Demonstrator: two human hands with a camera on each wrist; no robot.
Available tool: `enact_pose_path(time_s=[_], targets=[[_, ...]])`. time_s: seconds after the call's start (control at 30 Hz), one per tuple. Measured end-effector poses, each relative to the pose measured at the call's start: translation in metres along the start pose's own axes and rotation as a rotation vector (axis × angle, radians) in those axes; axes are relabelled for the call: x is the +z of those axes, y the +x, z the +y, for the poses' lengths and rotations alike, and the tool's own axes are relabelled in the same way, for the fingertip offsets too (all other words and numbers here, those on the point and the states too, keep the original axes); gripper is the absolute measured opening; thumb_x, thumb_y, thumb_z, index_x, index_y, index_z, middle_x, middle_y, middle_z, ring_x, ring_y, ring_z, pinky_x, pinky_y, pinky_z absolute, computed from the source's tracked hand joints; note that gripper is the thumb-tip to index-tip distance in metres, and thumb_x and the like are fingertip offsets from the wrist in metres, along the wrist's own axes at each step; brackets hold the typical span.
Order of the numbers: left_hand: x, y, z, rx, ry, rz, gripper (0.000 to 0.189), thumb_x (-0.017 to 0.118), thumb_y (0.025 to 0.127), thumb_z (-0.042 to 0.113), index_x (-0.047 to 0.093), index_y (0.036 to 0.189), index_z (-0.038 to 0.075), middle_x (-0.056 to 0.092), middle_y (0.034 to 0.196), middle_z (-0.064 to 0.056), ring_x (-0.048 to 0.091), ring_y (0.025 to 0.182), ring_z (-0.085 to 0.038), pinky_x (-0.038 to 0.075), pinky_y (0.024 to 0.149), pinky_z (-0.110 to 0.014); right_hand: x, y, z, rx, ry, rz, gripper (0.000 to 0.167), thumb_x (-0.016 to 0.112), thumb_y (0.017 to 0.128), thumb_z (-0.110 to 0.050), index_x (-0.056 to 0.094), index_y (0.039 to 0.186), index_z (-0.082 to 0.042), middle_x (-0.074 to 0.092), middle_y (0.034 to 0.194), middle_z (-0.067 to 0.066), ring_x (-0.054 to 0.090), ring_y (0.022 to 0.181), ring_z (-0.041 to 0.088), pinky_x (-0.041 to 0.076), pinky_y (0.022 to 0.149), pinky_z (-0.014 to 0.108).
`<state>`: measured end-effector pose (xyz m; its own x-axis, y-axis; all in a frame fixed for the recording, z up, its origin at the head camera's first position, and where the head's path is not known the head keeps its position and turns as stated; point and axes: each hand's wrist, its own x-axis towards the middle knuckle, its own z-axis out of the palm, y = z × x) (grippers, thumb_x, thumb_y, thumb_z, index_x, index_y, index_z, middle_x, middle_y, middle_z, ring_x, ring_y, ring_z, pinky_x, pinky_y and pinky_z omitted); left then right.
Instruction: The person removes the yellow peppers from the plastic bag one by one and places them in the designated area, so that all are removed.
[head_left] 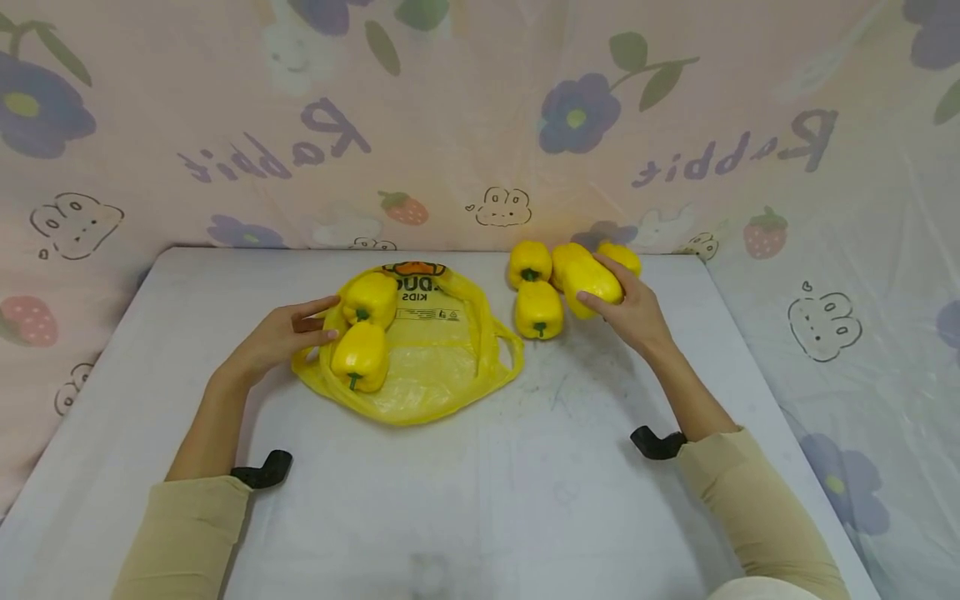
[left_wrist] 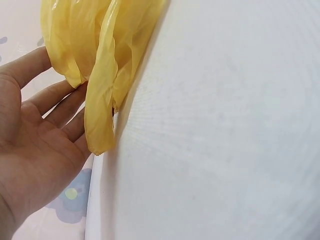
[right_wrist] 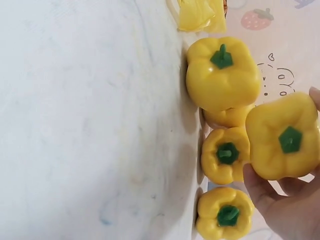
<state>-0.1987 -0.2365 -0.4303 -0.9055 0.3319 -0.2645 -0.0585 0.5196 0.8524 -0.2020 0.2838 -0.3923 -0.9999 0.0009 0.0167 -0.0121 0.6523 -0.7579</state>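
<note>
My right hand (head_left: 633,308) grips a yellow bell pepper (right_wrist: 282,120) with a green stem, thumb on one side and fingers on the other. It is raised beside several more yellow peppers (head_left: 538,308) at the table's back right. Left of them lies a yellow plastic bag (head_left: 427,375), its mouth spread wide. Two peppers (head_left: 360,354) sit inside along its left side. At that left rim is my left hand (head_left: 281,333), fingers extended against the bag. In the left wrist view, the bag's hanging handle (left_wrist: 100,115) partly covers the fingertips.
A white table (head_left: 480,500) lies under everything. Behind it hangs a pink patterned curtain (head_left: 465,108) with rabbits, flowers and strawberries, close to the table's back edge. The bag's right handle loop (head_left: 513,346) spreads toward the loose peppers.
</note>
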Motion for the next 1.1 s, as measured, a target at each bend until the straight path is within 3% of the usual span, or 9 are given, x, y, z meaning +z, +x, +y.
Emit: enact_pose_path(time_s=[0.3, 1.1], targets=[[0.001, 0.0, 0.0, -0.005, -0.008, 0.004, 0.076, 0.069, 0.093, 0.041, 0.034, 0.156, 0.014, 0.035, 0.156, -0.019, 0.035, 0.14, -0.044, 0.026, 0.112, -0.065, 0.005, -0.003, 0.012, 0.064, -0.017, -0.016, 0.086, 0.067, 0.087, -0.061, 0.03, 0.157, -0.028, 0.038, 0.154, 0.019, 0.045, 0.126, 0.039, 0.042, 0.101, 0.057], [0.001, 0.003, -0.003, -0.002, -0.008, 0.006, 0.076, 0.07, 0.093, 0.04, 0.035, 0.156, 0.014, 0.037, 0.155, -0.02, 0.037, 0.139, -0.044, 0.026, 0.112, -0.065, 0.027, -0.006, 0.03, 0.114, -0.037, -0.011, 0.087, 0.066, 0.088, -0.06, 0.031, 0.157, -0.019, 0.034, 0.157, 0.018, 0.038, 0.139, 0.04, 0.035, 0.11, 0.056]])
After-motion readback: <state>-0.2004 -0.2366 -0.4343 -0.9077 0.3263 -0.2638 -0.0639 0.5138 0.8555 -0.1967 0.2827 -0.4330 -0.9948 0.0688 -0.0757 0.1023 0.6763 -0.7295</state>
